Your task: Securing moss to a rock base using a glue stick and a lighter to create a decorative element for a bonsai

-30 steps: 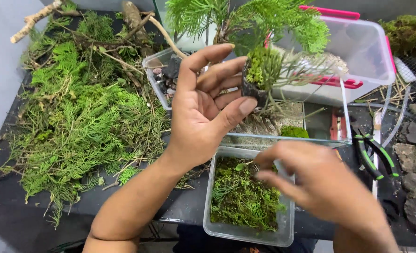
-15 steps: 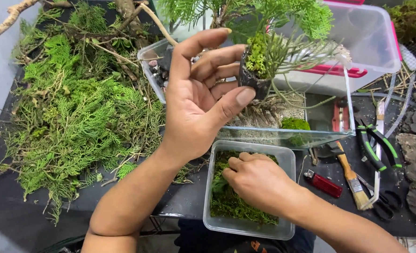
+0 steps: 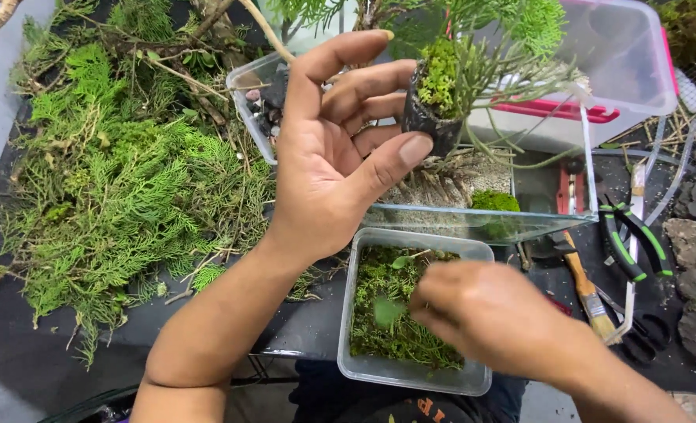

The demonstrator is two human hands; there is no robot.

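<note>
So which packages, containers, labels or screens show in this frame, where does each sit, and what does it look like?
No labels, signs or screens show; only containers.
Moss tub: clear, rectangular, front centre, under the right hand.
Lidded box: large, translucent, pink clips, back right.
Pebble tub: small, clear, behind the left hand.
Glass tank: clear, low, centre, moss patch inside.

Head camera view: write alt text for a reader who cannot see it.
The left hand holds up a small plant by its dark root ball, while the right hand reaches into a clear tub of moss. Cut green sprigs lie at left, a brush at right.
</note>
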